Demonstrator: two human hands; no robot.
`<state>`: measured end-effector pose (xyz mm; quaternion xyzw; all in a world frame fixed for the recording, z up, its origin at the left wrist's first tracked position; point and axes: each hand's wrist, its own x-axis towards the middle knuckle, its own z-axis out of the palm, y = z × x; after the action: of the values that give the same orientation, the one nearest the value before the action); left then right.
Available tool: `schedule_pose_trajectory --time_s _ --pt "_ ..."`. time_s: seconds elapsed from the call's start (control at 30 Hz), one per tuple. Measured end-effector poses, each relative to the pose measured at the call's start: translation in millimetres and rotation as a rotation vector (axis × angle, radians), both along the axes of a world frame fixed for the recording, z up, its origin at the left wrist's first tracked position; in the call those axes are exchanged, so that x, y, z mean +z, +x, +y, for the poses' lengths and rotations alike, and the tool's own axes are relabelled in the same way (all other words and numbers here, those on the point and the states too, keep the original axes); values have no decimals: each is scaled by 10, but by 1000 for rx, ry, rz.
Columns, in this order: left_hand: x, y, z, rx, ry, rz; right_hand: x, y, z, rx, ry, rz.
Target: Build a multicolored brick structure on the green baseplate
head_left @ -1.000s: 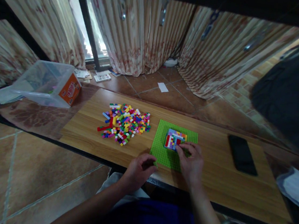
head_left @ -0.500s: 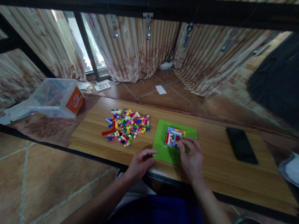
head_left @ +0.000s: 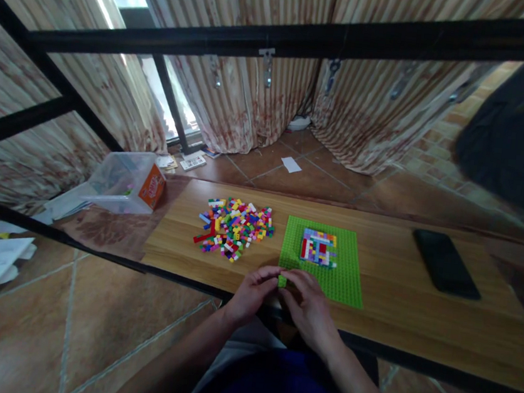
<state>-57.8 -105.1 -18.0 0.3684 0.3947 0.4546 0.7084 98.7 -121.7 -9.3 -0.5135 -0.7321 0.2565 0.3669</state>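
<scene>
A: How is the grip set?

B: Both hands are drawn together at the near edge of the bench (head_left: 394,319). The left hand (head_left: 251,291) and the right hand (head_left: 310,304) are curled, and their fingertips meet over the near left corner of the green plate (head_left: 345,278). Whether that corner or a small brick is pinched between them cannot be told, because the spot is covered by the fingertips.

A: And how is the rest laid out?

B: The plate lies flat, stretching away from the grip and to its right. The built patch (head_left: 318,248) of coloured bricks is seated on the plate beyond the grip and slightly right, clear of the fingers. The loose bricks (head_left: 234,228) are heaped beyond the grip to the left, near the plate's left edge. A phone (head_left: 446,263) is left well off to the right, and a plastic box (head_left: 126,181) well off to the left, past the end of the bench.

A: What should be minded at that corner?

B: As a judgement only, the plate looks thin and liable to slide or flex. It is best kept flat against the bench, steadied by one hand while the other is used for the fine work. Pressure is better applied straight down than at a slant, so that the patch is not jarred. The grip sits right at the near edge, so anything small should be held firmly, since a dropped piece could be lost to the floor.
</scene>
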Motion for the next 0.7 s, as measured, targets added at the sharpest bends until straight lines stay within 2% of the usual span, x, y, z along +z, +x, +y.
schedule_pose_trajectory --time_s 0.2,0.3,0.5,0.6,0.7 --pt "6 81 -70 102 -7 131 -121 23 38 -48 35 -31" --pt "12 6 -110 182 -5 219 -166 10 76 -73 74 -77" --pt "76 -570 0 475 98 472 -235 -239 264 10 156 -190" --pt "94 -893 102 571 160 575 -256 -391 392 33 193 -261" --pt "92 -1142 173 628 153 717 -283 -479 486 30 208 -319"
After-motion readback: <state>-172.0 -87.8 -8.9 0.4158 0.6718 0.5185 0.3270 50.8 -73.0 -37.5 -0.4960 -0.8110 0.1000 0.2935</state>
